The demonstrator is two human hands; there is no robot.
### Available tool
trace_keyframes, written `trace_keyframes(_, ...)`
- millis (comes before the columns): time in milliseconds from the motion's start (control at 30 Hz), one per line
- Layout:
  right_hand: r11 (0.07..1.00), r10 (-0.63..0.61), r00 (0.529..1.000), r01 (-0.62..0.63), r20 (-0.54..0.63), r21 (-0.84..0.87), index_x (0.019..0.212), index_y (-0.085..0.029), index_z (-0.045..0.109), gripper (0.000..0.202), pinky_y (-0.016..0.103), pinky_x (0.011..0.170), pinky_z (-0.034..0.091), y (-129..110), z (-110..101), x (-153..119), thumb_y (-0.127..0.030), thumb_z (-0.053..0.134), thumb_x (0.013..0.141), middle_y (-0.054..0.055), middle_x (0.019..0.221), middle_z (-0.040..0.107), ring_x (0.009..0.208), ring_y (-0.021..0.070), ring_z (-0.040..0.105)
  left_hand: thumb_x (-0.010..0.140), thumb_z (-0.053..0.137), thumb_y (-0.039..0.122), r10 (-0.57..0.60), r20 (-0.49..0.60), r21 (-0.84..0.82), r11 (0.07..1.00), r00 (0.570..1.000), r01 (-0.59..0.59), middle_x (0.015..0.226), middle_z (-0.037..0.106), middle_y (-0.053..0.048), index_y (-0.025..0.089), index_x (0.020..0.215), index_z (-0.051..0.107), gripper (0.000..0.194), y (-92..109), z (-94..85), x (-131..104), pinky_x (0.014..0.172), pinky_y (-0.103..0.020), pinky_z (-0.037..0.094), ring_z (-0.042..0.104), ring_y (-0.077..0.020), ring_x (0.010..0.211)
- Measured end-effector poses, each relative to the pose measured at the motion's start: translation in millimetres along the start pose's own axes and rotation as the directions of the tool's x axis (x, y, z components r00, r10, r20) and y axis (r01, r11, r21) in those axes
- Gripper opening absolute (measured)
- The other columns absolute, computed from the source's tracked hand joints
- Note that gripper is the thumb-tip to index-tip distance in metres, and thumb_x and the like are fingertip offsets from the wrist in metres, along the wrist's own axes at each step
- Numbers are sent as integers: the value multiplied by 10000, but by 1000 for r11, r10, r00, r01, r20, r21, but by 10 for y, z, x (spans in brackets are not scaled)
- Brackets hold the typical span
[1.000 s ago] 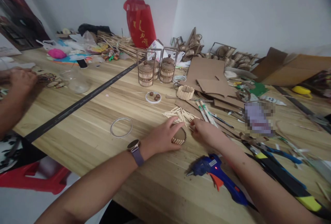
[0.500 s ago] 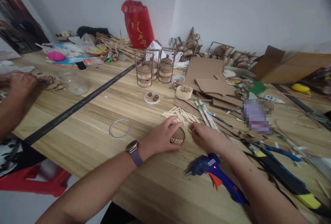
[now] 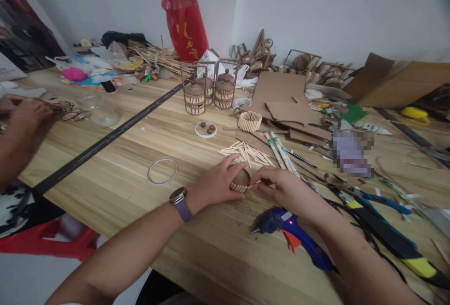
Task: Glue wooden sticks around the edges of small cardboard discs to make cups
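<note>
- Our left hand point(image 3: 220, 183) steadies the small stick-rimmed disc point(image 3: 240, 180) on the surface point(image 3: 116, 164), fingers curled round its near edge.
- Our right hand point(image 3: 281, 185) has closed in from a second ago, pinching one stick point(image 3: 253, 185) whose tip now meets the disc's rim.
- Judged from this, the stick is being seated on the rim.
- The glue gun point(image 3: 291, 237) lies just beside the right wrist; loose sticks point(image 3: 246, 152) lie beyond the disc.
</note>
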State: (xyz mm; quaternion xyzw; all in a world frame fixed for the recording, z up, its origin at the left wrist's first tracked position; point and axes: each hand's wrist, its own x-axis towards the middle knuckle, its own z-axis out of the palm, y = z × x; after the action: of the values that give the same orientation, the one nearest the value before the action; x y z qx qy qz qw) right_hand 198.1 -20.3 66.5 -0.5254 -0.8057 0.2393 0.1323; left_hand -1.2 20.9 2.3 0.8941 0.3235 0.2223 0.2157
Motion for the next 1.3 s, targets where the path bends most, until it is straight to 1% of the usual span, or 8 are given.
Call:
trace_keyframes(133,997,-29,999,30,26,-64,815,-193,647,169,237,615,409,-50,64,-5,-118,497,793,29,779,635,676,151,572,683,818,325,11,-1,7,1000,1000,-11,1482,284,-156,254,1374,348,839,-7,6,-3,1044,-487,428,405,-332,1333)
trace_keyframes(267,994,12,1000,-10,11,-105,846,-190,572,93,229,579,384,-70,134,-6,-133,526,789,3,724,606,622,143,538,698,806,314,12,-3,-10,1000,1000,-12,1478,292,-143,275,1374,345,819,4,-9,-3,1051,-489,422,405,-327,1336)
trace_keyframes(367,993,22,1000,-20,18,-113,868,-186,528,91,232,574,375,-79,176,-2,-130,526,797,13,741,611,620,146,533,702,799,302,14,-3,-9,1000,1000,-14,1474,302,-151,252,1368,357,801,13,-21,0,1044,-491,429,412,-330,1328)
trace_keyframes(500,992,19,999,-16,28,-128,893,-182,510,104,244,585,383,-95,213,8,-127,504,805,36,769,623,644,160,554,700,800,294,13,3,-17,1000,1000,-13,1471,307,-167,218,1356,376,785,19,-26,1,1031,-483,443,416,-335,1323)
trace_keyframes(633,990,-17,999,21,31,-137,981,-179,513,200,252,605,406,-97,242,15,-101,473,802,55,823,650,671,168,584,702,799,291,9,-2,-38,999,1000,-9,1471,308,-147,263,1359,366,787,16,-21,-1,1031,-497,438,410,-337,1329)
trace_keyframes(833,985,-63,998,66,24,-160,1092,-155,517,285,290,692,457,-85,264,6,-84,447,825,118,947,680,855,224,647,706,792,262,27,-7,-50,998,1000,-28,1470,301,-139,279,1361,349,791,6,-13,-7,1025,-487,444,418,-328,1323)
trace_keyframes(1033,981,-119,992,124,38,-152,1102,-154,507,299,307,794,472,-59,281,5,-56,420,833,141,1084,655,984,223,633,721,779,268,25,-9,-25,999,1000,-25,1469,300,-157,232,1358,356,766,9,-8,-8,1022,-474,457,427,-325,1312)
trace_keyframes(1300,980,-145,989,149,42,-128,1038,-158,512,273,303,771,472,-35,273,10,-35,409,817,134,1037,655,952,222,625,714,784,281,44,-20,-11,999,999,-44,1477,280,-149,247,1360,339,785,10,1,-6,1051,-466,431,411,-319,1326)
